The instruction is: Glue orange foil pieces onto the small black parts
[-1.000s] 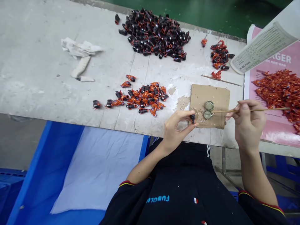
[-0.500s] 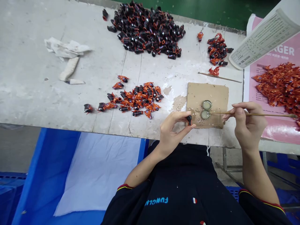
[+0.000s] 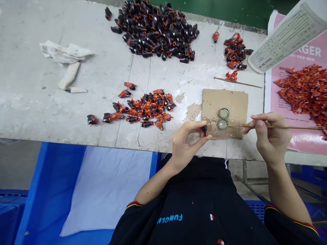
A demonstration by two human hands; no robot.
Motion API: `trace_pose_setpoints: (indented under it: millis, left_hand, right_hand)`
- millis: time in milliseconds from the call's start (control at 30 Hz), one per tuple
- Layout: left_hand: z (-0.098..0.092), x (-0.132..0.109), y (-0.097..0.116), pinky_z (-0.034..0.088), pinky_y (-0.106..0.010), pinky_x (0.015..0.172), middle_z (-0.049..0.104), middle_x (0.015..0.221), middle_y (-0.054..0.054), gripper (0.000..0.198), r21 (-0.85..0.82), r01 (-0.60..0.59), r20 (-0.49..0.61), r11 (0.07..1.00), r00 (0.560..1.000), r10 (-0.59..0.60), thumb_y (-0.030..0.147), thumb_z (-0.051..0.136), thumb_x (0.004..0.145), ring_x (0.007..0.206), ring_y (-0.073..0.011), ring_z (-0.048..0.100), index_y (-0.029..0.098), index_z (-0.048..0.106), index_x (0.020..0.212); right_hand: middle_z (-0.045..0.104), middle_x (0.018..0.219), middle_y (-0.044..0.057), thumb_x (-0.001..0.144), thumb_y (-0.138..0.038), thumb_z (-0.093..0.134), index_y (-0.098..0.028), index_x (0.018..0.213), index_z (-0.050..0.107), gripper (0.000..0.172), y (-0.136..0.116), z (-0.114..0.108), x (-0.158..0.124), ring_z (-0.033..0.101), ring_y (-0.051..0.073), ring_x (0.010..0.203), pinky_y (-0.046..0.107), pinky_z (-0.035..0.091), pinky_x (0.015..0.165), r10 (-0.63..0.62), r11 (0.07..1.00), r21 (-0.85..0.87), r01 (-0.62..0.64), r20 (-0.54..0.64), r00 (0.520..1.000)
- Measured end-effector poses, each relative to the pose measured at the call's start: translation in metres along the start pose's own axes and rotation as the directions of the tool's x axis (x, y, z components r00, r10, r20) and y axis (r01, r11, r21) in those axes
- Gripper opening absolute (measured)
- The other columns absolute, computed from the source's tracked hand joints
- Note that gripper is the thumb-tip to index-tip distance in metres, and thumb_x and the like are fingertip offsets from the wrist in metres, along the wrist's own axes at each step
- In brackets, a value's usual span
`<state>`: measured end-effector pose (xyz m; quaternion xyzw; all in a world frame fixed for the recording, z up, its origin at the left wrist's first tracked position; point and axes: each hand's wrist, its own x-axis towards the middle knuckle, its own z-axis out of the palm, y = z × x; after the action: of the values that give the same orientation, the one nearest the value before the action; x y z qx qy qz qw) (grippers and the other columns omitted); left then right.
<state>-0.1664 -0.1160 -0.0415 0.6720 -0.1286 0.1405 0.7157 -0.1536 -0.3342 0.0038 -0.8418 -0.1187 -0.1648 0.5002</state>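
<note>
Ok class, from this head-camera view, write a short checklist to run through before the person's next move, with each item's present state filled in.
1. Left hand pinches black piece: ok.
2. Right hand holds stick: ok.
3. Stick's tip reaches lower cap: ok.
4. Lower cap and upper cap sit on cardboard: ok.
5. Black piece touches stick: not ok, they are apart.
6. What the caps hold: cannot tell.

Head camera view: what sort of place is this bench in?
Most likely a factory workshop for small-parts handwork: heaps of black and orange parts lie on a worn, stained white workbench, two metal bottle caps sit on a cardboard square, and a blue crate stands below.
</note>
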Motion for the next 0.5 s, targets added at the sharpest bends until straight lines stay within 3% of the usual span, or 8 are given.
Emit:
trace_pose_setpoints:
  millis: [100,367,500]
  left_hand:
    - [0.0,0.0,0.0,0.06,-0.016,0.082,0.07,0.102,-0.002,0.036,-0.003,-0.001,0.003,1.0,1.0,0.001,0.012,0.078,0.081,0.084,-0.0062,0.069,0.02,0.067,0.115]
    - [0.0,0.0,0.0,0.061,-0.017,0.08,0.07,0.103,-0.002,0.036,-0.009,-0.004,0.005,1.0,1.0,0.004,0.012,0.078,0.082,0.083,-0.0069,0.069,0.02,0.067,0.115]
    - [0.0,0.0,0.0,0.062,-0.018,0.079,0.07,0.102,-0.002,0.035,0.008,-0.003,-0.002,1.0,1.0,0.003,0.014,0.078,0.082,0.083,-0.0078,0.07,0.02,0.067,0.114]
  right_hand:
    - [0.058,0.074,-0.003,0.098,-0.028,0.056,-0.023,0.099,0.063,0.009,0.0,0.002,0.0,0.064,0.009,0.056,0.022,0.055,0.051,0.011,1.0,-0.005,-0.011,0.0,1.0]
    - [0.062,0.075,-0.002,0.099,-0.021,0.052,-0.023,0.102,0.064,0.013,-0.003,0.006,0.01,0.063,0.007,0.056,0.018,0.052,0.05,-0.015,0.992,-0.118,0.034,0.159,0.987]
    - [0.064,0.077,-0.001,0.099,-0.022,0.052,-0.023,0.101,0.065,0.013,-0.005,0.007,0.014,0.065,0.008,0.058,0.02,0.054,0.052,-0.017,0.995,-0.098,0.031,0.14,0.99]
